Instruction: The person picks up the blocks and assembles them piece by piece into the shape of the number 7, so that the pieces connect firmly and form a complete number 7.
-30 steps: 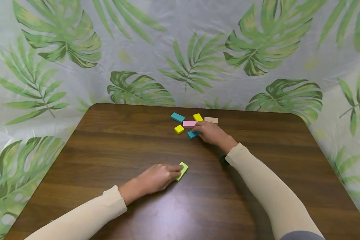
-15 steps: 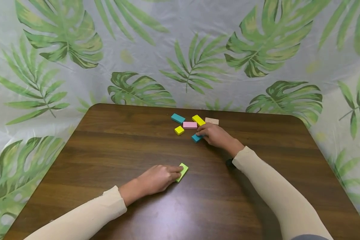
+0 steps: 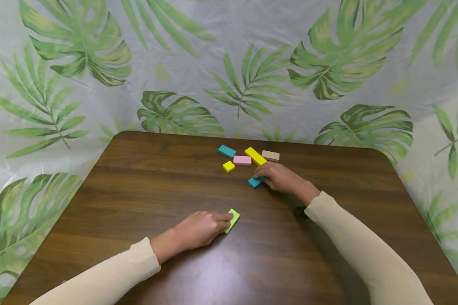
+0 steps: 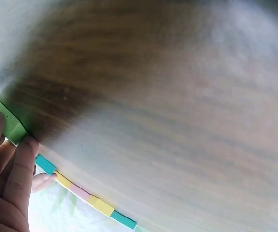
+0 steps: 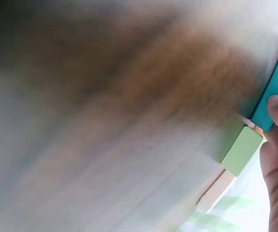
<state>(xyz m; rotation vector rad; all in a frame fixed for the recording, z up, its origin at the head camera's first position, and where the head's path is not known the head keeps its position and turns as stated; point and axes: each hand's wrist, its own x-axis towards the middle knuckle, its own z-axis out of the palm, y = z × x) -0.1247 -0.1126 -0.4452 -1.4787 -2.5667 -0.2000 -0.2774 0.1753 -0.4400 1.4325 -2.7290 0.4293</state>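
A cloth with big green leaves [image 3: 244, 84] hangs at the back, behind a brown wooden tabletop [image 3: 137, 182]. The person wears cream sleeves [image 3: 99, 269].

The left hand [image 3: 203, 228] has its fingers bent a little and pinches the green block [image 3: 234, 215], which lies flat near the middle of the tabletop. The right hand [image 3: 279, 176] is nearly closed and pinches the near blue block [image 3: 254, 183], with the thumb on one side of it.

The right hand has just slid back a bit toward the person, and the near blue block has come with it. The left hand and the green block have stayed about where they were. So the near blue block now seems more apart from the bunch and a little nearer the green one, but the two do not touch.

Farther back sit the far blue block [image 3: 227, 151], the pink block [image 3: 242, 160], the small yellow block [image 3: 228, 166], the long yellow block [image 3: 255, 156] and the tan block [image 3: 271, 156]. The right hand is so close to the long yellow block that I cannot tell if they touch.
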